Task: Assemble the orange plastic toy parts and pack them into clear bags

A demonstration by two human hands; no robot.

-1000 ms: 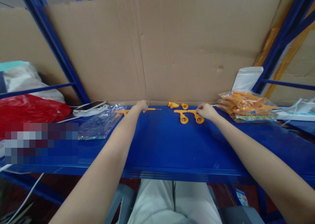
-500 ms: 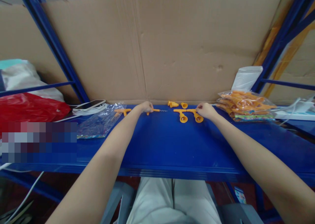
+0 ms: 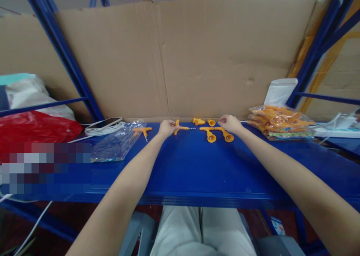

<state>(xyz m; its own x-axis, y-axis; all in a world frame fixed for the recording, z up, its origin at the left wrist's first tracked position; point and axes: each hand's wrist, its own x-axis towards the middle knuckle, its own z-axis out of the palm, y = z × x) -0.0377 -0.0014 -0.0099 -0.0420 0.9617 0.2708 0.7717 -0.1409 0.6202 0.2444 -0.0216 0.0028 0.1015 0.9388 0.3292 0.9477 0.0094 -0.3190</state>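
My left hand grips a small orange plastic corkscrew by its T-handle, the metal spiral pointing right over the blue shelf. My right hand rests with curled fingers at the upper end of two orange funnel-shaped pieces. Two more small orange cones lie behind them by the cardboard wall. Another orange corkscrew lies to the left of my left hand.
A clear plastic bag, a phone on white cable and a red bag lie at left. A bag of orange parts and a white pouch sit at right. A cardboard sheet backs the shelf.
My left hand has slid right and lifted the orange corkscrew by its handle. My right hand has shifted slightly left, off the funnel pieces' stems.
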